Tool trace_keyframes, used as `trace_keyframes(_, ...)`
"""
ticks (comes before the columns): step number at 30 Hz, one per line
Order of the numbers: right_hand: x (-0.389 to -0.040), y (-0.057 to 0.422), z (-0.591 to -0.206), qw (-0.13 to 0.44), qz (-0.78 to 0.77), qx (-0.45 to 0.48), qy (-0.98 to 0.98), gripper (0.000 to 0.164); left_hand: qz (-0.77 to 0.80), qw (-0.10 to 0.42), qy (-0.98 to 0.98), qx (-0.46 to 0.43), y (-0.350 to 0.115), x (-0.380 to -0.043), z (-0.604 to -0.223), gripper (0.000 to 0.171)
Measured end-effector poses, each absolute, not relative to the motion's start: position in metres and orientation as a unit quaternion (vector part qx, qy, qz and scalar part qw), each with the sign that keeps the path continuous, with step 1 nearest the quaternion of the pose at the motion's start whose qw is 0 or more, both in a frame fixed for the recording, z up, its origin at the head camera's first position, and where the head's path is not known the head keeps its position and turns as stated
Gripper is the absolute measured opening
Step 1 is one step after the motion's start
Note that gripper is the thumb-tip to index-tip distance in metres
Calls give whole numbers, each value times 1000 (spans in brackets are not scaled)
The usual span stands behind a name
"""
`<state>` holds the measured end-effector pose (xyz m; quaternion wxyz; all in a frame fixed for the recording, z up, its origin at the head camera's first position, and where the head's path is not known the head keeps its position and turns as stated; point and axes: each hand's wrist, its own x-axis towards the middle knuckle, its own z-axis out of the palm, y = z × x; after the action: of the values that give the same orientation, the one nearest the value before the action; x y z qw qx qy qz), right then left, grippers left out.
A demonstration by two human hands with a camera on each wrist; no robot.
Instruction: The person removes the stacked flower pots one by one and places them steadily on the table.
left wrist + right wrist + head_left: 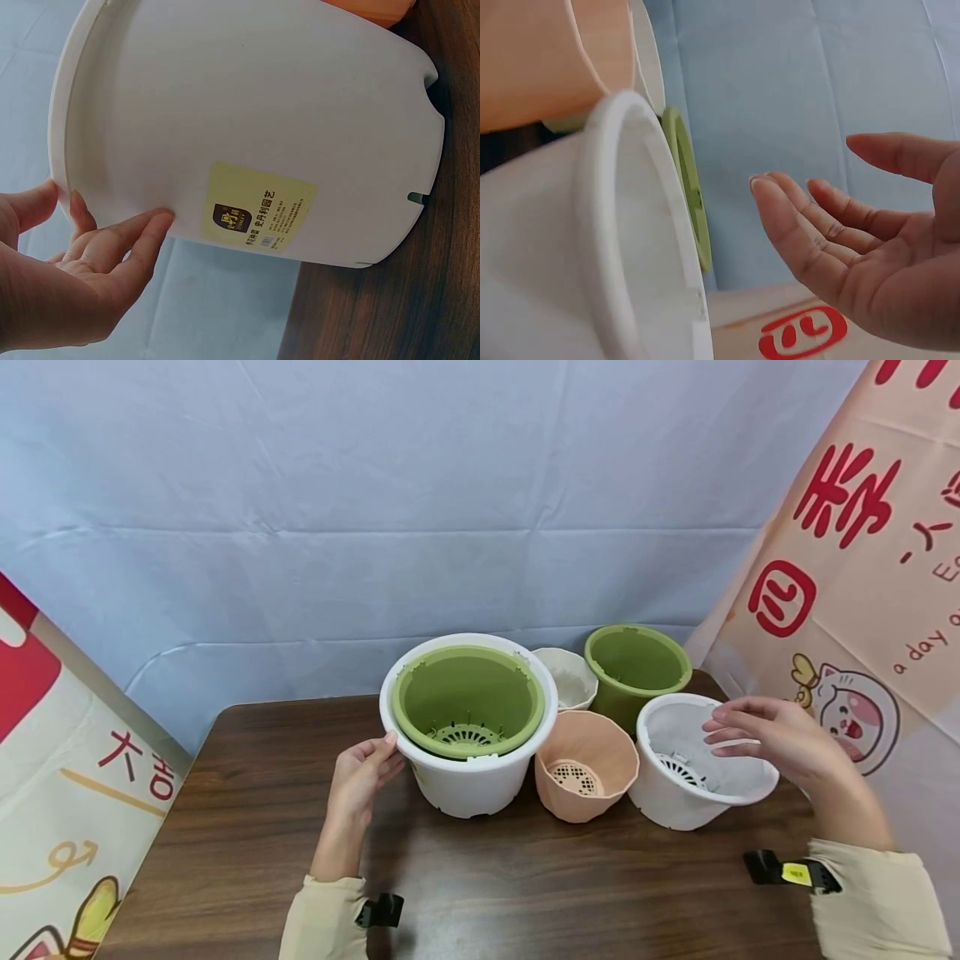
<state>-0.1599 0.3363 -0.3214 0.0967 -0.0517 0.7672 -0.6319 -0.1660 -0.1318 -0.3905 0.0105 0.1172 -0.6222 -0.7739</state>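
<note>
On the left, a large white flowerpot (465, 789) holds a green flowerpot (468, 693) nested inside it. My left hand (363, 772) pinches the white pot's rim at its left side, thumb on top and fingers against the outer wall; a yellow label (259, 206) shows on that wall in the left wrist view. My right hand (780, 739) hovers over the other white flowerpot (675, 802) at the right, fingers loosely bent with nothing between them. In the right wrist view the hand stands apart from that pot's rim.
Between the two white pots sits a peach flowerpot (581, 806). Behind it are a small off-white pot (566, 677) and another green pot (637, 656). All stand on a dark wooden table (555, 893), with a pale cloth (450, 485) behind and printed cloths at both sides.
</note>
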Motion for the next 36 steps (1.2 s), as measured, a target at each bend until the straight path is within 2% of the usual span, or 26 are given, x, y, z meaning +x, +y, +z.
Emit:
trace_keyframes(3,-163,326,-322,104,-653,-63,747,15,-776,12,-620,116,-132,-166,-391,16)
trace_keyframes(9,-167,307,-323,105,-602,-60,789,10,-776,12,-620,115,-131,-165,-390,16)
trace_keyframes(14,-170,292,-325,107,-587,-60,800,17,-775,13,-622,110,-131,-165,-389,18)
trace_keyframes(19,-172,277,-328,110,-571,-71,811,31,-775,14,-621,114,-131,-165,-390,16)
trace_keyframes(26,-175,259,-329,127,-600,-90,785,26,-775,11,-622,113,-131,-166,-391,16)
trace_keyframes(36,-181,232,-324,140,-609,-87,775,31,-773,12,-624,114,-131,-166,-391,18)
